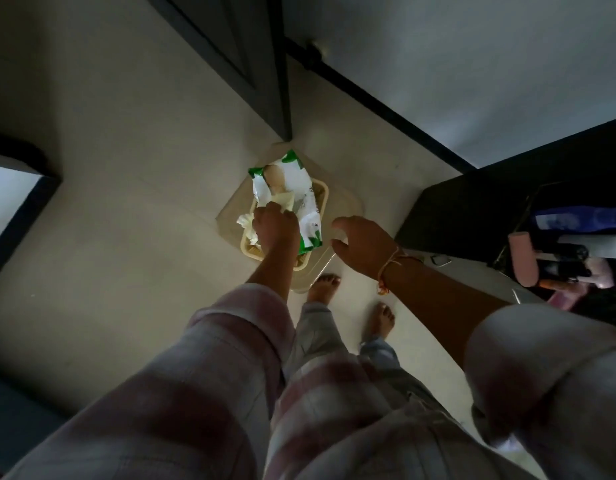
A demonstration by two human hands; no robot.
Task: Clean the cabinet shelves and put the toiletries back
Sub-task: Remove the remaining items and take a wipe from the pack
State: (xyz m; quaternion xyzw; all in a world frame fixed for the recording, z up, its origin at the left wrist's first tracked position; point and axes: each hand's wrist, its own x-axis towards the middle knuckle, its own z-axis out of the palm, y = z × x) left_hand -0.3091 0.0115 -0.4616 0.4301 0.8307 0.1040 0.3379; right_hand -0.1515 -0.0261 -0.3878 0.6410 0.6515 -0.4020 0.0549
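The step in hand looked like fetching a fresh wipe for the shelves, so the cleaning seemed under way or only starting and the putting-back not yet begun. The cream basket stood on the floor on a flat beige tray, just ahead of the person's bare feet. In the basket lay a green-and-white wipe pack, tilted across it with its far end over the rim. Crumpled white tissue sat at the basket's left edge; what lay beneath the pack was hidden. The left hand was down over the basket, its fingers curled round a pale wipe at the pack's opening. The right hand hovered just right of the basket, above the tray's edge, fingers spread and loose, holding nothing. Well to the right of the basket stood the dark cabinet. Some toiletries showed on one shelf: a blue bottle, a white tube and a pink bottle lying together. The next move probably called for the free hand to steady the pack while the sheet was drawn clear, or the whole pack might lift with it.
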